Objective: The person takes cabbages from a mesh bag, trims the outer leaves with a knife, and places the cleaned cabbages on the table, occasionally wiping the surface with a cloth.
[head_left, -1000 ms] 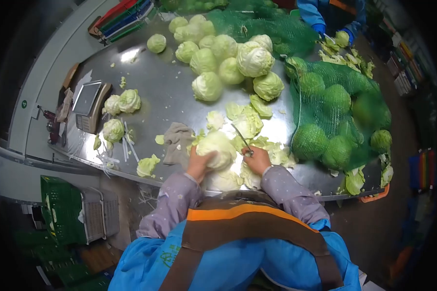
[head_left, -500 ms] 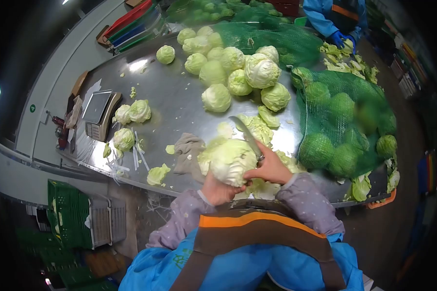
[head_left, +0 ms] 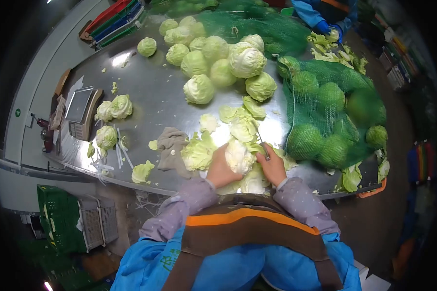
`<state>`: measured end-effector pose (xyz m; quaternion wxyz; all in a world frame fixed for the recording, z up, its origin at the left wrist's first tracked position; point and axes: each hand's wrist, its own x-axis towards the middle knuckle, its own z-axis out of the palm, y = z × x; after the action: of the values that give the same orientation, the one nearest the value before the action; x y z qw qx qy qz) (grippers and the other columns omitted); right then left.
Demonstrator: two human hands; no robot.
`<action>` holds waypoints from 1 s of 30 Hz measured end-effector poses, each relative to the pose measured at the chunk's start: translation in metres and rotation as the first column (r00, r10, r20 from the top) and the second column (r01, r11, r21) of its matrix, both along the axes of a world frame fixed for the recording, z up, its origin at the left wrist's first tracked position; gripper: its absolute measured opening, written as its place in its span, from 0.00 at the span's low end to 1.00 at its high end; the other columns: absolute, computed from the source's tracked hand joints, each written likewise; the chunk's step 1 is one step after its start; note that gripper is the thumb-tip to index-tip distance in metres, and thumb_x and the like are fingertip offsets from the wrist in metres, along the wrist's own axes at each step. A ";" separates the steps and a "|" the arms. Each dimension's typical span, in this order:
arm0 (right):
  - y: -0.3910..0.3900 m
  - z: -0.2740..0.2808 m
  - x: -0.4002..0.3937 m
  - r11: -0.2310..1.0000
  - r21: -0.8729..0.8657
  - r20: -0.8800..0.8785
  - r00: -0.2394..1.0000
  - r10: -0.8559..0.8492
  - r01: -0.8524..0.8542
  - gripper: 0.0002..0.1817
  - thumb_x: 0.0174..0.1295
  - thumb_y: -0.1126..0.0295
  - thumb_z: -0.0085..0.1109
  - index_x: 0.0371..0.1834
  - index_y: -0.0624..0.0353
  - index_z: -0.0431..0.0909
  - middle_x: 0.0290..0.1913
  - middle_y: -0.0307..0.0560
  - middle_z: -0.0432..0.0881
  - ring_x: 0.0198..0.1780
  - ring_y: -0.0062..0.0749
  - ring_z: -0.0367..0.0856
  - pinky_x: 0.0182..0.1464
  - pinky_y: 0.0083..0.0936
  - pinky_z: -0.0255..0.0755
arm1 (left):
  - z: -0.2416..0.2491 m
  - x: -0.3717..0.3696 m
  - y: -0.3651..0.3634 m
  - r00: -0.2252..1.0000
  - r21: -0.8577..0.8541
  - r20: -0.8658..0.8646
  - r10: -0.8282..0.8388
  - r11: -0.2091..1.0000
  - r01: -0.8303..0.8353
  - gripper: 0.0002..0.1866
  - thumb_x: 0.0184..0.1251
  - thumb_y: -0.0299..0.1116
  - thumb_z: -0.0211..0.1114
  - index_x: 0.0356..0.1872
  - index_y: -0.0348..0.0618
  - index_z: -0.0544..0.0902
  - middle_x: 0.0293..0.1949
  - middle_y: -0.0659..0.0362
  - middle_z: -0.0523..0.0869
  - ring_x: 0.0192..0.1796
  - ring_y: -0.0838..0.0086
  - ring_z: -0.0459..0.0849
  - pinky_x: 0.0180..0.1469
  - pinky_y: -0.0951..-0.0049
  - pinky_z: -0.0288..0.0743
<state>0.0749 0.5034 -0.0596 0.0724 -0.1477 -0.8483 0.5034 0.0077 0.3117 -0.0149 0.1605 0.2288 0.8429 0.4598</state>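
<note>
My left hand (head_left: 220, 168) is wrapped round the left side of a pale, trimmed cabbage (head_left: 239, 157) near the table's front edge. To the right of that cabbage, my right hand (head_left: 274, 167) grips a knife (head_left: 263, 146), its blade pointing away from me and seen nearly edge-on. Loose outer leaves (head_left: 244, 127) lie just beyond both hands, and more leaves are underneath them. A large detached leaf (head_left: 198, 153) rests left of my left hand, beside a crumpled grey cloth (head_left: 172, 145).
Whole cabbages (head_left: 199, 89) are heaped toward the back of the metal table (head_left: 150, 104). A green mesh bag (head_left: 332, 114) full of cabbages stands on the right. A scale (head_left: 81, 111) sits at left, near smaller cabbages (head_left: 121, 106). A co-worker's blue-gloved hands (head_left: 332, 30) handle leaves at the far right.
The knife has come down from above the cabbage to its right side. A large leaf now lies left of my left hand, and the held cabbage looks smaller and paler. The view has shifted slightly.
</note>
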 end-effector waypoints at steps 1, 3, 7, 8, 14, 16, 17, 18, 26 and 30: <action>-0.002 0.049 0.009 0.988 0.132 0.193 0.980 0.055 -0.082 0.33 0.63 0.53 0.55 0.67 0.57 0.60 0.38 0.63 0.81 0.36 0.54 0.81 0.40 0.42 0.74 | -0.005 0.003 0.005 1.000 -0.070 -0.020 0.018 0.997 -0.020 0.58 0.34 0.43 0.80 0.67 0.33 0.54 0.60 0.42 0.64 0.64 0.54 0.64 0.66 0.60 0.60; -0.007 0.069 0.020 0.965 0.218 0.164 0.980 0.110 -0.145 0.31 0.63 0.55 0.54 0.67 0.57 0.61 0.38 0.61 0.82 0.35 0.54 0.81 0.39 0.42 0.74 | -0.008 0.007 0.013 0.999 -0.138 -0.028 0.039 0.990 -0.043 0.57 0.35 0.46 0.79 0.66 0.31 0.55 0.59 0.40 0.64 0.63 0.52 0.64 0.65 0.60 0.61; -0.011 0.066 0.020 0.896 0.362 0.172 0.963 0.209 -0.259 0.28 0.65 0.58 0.50 0.66 0.58 0.63 0.38 0.58 0.82 0.35 0.53 0.81 0.37 0.43 0.74 | 0.010 0.005 0.025 0.998 -0.116 -0.033 0.061 0.991 -0.065 0.55 0.37 0.45 0.78 0.65 0.29 0.56 0.58 0.37 0.65 0.62 0.48 0.64 0.63 0.58 0.62; -0.011 0.063 0.017 0.881 0.376 0.213 0.952 0.220 -0.288 0.27 0.66 0.58 0.49 0.66 0.58 0.63 0.38 0.57 0.82 0.35 0.53 0.82 0.37 0.43 0.73 | 0.012 0.004 0.026 0.998 -0.108 -0.010 0.070 0.992 -0.070 0.55 0.38 0.44 0.78 0.64 0.28 0.55 0.57 0.36 0.65 0.61 0.47 0.65 0.62 0.57 0.63; -0.018 -0.002 -0.018 0.993 0.115 0.246 0.967 -0.061 0.033 0.26 0.69 0.54 0.41 0.64 0.59 0.66 0.38 0.60 0.83 0.38 0.57 0.81 0.42 0.46 0.73 | -0.014 0.023 0.029 0.962 -0.040 -0.212 0.172 0.982 -0.185 0.54 0.35 0.36 0.79 0.64 0.29 0.56 0.54 0.40 0.67 0.58 0.48 0.65 0.61 0.57 0.63; -0.013 0.013 -0.029 0.996 0.090 0.189 0.981 -0.036 0.019 0.27 0.68 0.52 0.42 0.61 0.59 0.69 0.35 0.60 0.83 0.39 0.59 0.81 0.45 0.47 0.72 | -0.009 0.015 0.029 0.967 -0.035 -0.200 0.155 0.986 -0.165 0.54 0.35 0.36 0.79 0.65 0.29 0.55 0.55 0.40 0.67 0.59 0.48 0.64 0.62 0.57 0.61; -0.010 0.021 -0.027 0.990 0.135 0.255 0.967 -0.005 -0.030 0.27 0.66 0.51 0.45 0.60 0.59 0.71 0.33 0.61 0.83 0.39 0.58 0.81 0.45 0.46 0.72 | -0.011 0.015 0.028 0.970 -0.032 -0.199 0.142 0.988 -0.152 0.55 0.35 0.36 0.80 0.65 0.29 0.55 0.55 0.40 0.66 0.59 0.47 0.64 0.63 0.57 0.61; -0.009 0.036 -0.026 0.980 0.177 0.329 0.944 0.033 -0.096 0.27 0.64 0.50 0.47 0.58 0.59 0.73 0.32 0.61 0.83 0.39 0.58 0.81 0.44 0.45 0.73 | -0.013 0.018 0.025 0.972 -0.029 -0.189 0.142 0.988 -0.150 0.55 0.35 0.36 0.80 0.65 0.29 0.55 0.55 0.40 0.66 0.59 0.47 0.64 0.63 0.57 0.60; -0.013 0.008 -0.036 0.893 0.430 0.409 0.910 -0.065 -0.130 0.21 0.58 0.56 0.59 0.47 0.61 0.73 0.30 0.60 0.82 0.34 0.57 0.81 0.39 0.47 0.73 | -0.040 0.002 -0.043 0.991 0.219 0.128 0.026 0.974 -0.054 0.55 0.40 0.40 0.80 0.66 0.30 0.53 0.60 0.44 0.65 0.64 0.59 0.65 0.66 0.62 0.62; -0.020 -0.021 -0.021 0.870 0.483 0.282 0.958 -0.044 -0.102 0.25 0.54 0.58 0.63 0.52 0.59 0.71 0.28 0.59 0.82 0.32 0.55 0.82 0.37 0.47 0.74 | 0.008 -0.006 -0.050 0.680 0.114 0.718 0.148 0.939 -0.324 0.59 0.41 0.44 0.81 0.69 0.36 0.48 0.63 0.44 0.63 0.66 0.58 0.65 0.63 0.60 0.69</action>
<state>0.0539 0.4833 -0.0804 -0.0224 -0.1821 -0.9520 0.2450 0.0021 0.2618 -0.0070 0.3783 -0.0565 0.6819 0.6235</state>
